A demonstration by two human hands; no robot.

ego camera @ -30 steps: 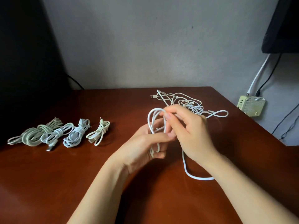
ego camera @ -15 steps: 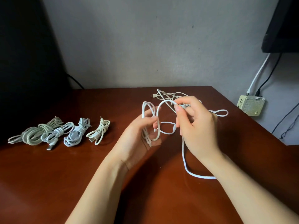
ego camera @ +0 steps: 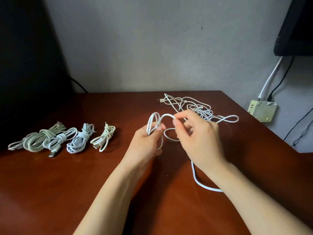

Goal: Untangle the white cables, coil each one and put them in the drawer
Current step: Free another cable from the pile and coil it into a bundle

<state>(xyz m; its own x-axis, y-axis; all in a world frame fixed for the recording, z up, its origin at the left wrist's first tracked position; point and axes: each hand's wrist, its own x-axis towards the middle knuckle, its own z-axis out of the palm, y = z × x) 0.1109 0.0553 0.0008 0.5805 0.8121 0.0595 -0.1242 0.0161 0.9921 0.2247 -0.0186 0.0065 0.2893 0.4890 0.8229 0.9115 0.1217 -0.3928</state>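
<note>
Table [ego camera: 84, 184], brown and shiny, under both arms. Just below the right wrist, a loose bend of white cable [ego camera: 200, 184] lying flat on the wood.

Left hand [ego camera: 145, 143] closed around a few loops of that same cable, thumb pressing on them, loops sticking up above the fingers. Right hand [ego camera: 199, 138] close beside it, pinching the cable between thumb and first finger. Short arch of cable going from one hand across to the other. One more small loop hanging low between the two hands.

Just past the right hand, a messy pile of tangled cables [ego camera: 201, 111] on the table. Well off to the left of the left hand, four coiled cables [ego camera: 80, 139] in a row, side by side.

Far off to the right of the right hand, a small pale box [ego camera: 261, 111] by the wall, with a white cord and a black cord going up from its top.
</note>
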